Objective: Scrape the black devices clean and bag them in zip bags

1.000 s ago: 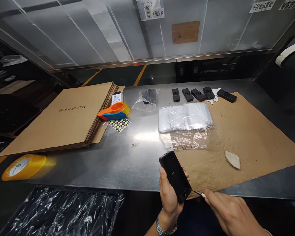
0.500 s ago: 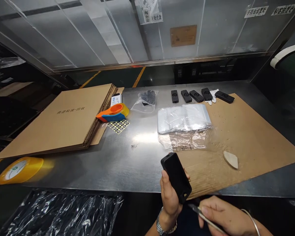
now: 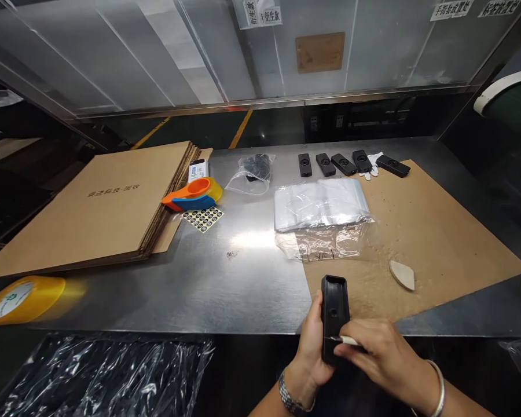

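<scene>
"Where's the black case [image 3: 337, 295]?"
"Clamped in my left fingers [image 3: 315, 308], at the near edge of the cardboard sheet [image 3: 443, 231]."
"And your right fingers [image 3: 364, 333]?"
"Mine pinch a white-handled tool [image 3: 348, 340], its tip over the black case."

We've got a hollow black case [image 3: 336, 301] in our left hand [image 3: 311, 347], and our right hand [image 3: 382, 350] pinches a white-handled tool [image 3: 349, 340], thin tip over the case. Further back we see five black pieces [image 3: 343, 164] loosely lined up behind some clear bags [image 3: 321, 204], plus an orange-and-blue tape dispenser [image 3: 195, 201] off left, by a cardboard stack [image 3: 99, 214].
</scene>
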A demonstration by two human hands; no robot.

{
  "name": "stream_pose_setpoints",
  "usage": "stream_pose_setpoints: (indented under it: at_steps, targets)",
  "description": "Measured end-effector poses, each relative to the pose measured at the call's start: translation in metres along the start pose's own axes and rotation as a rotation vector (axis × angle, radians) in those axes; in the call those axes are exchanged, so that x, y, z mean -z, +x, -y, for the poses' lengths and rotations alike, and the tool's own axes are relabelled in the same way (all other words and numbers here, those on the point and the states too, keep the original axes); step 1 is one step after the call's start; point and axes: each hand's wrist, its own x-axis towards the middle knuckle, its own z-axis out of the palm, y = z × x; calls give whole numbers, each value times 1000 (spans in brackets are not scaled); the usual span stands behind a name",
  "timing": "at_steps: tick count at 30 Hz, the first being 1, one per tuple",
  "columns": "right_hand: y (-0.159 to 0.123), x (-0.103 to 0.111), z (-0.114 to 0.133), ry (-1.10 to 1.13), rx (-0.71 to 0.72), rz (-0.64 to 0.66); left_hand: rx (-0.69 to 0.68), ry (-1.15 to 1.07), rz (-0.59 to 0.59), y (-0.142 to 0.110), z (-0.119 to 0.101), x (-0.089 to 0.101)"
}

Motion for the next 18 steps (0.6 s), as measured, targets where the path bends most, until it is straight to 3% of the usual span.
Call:
stream_pose_setpoints:
  at_steps: [7,10,13,18]
  targets:
    - [1,-5,1,-139,-31,26,-15,-58,39,-2,6,2]
    - [1,-4,0,-130,-51,25,49,-58,80,-3,8,0]
    - [3,1,-6,-145,-78,-29,121,22,56,-6,11,-1]
    - [10,14,-21,-47,-196,-85,88,252,12,-8,18,3]
